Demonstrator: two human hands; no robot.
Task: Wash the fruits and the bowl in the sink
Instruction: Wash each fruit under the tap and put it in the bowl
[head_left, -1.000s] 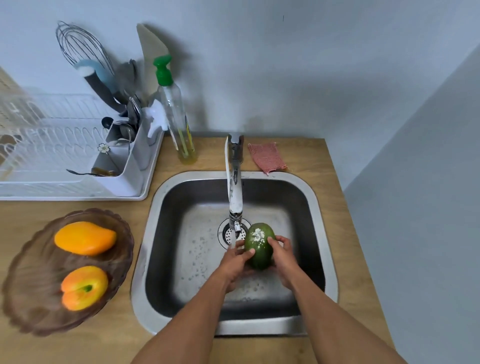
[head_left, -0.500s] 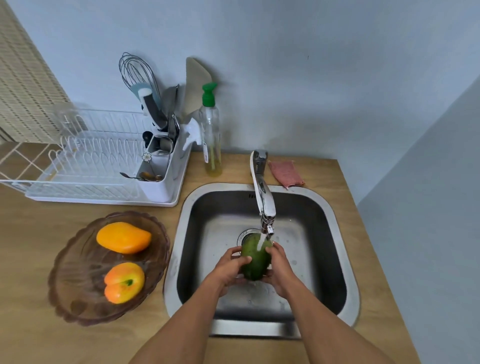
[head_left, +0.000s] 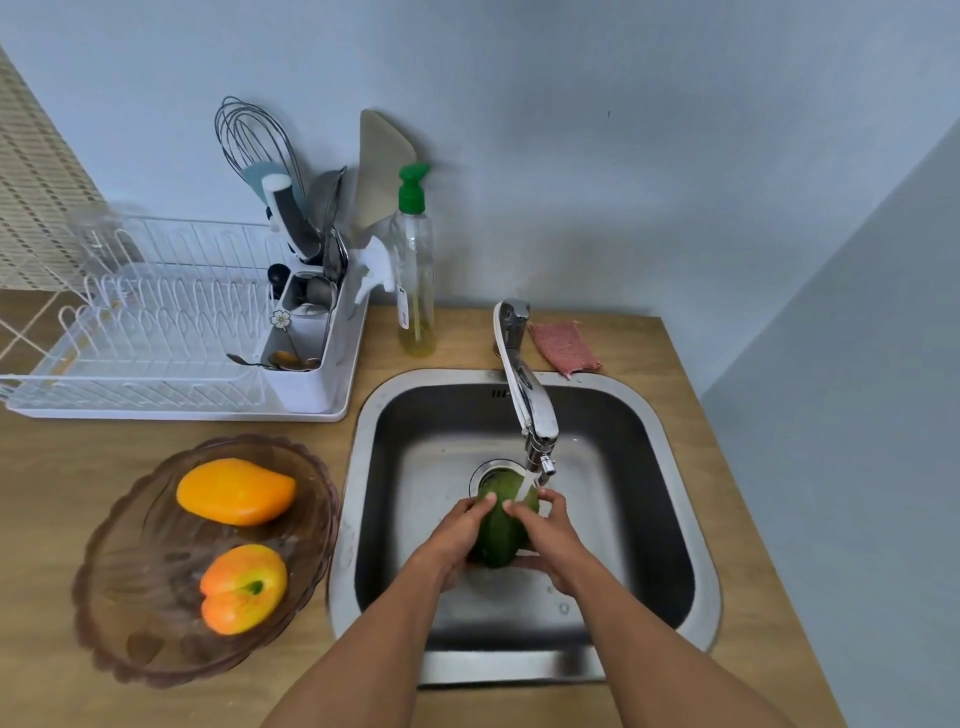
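Note:
A green fruit (head_left: 498, 530) is held over the steel sink (head_left: 675, 457), under the water running from the faucet (head_left: 530, 405). My left hand (head_left: 457, 540) grips its left side and my right hand (head_left: 545, 530) grips its right side, fingers wrapped over the top. On the counter left of the sink stands a brown glass bowl (head_left: 130, 613). In it lie an orange mango (head_left: 234, 491) at the back and an orange-yellow fruit (head_left: 241, 587) at the front.
A white dish rack (head_left: 156, 332) with a utensil holder (head_left: 311, 332) stands at the back left. A soap bottle (head_left: 415, 270) with a green pump and a pink cloth (head_left: 563, 345) sit behind the sink. A wall closes off the right side.
The view has swung left and back, so the sink sits further right in frame. Both hands have stayed on the green fruit under the running water, shifting their grip a little.

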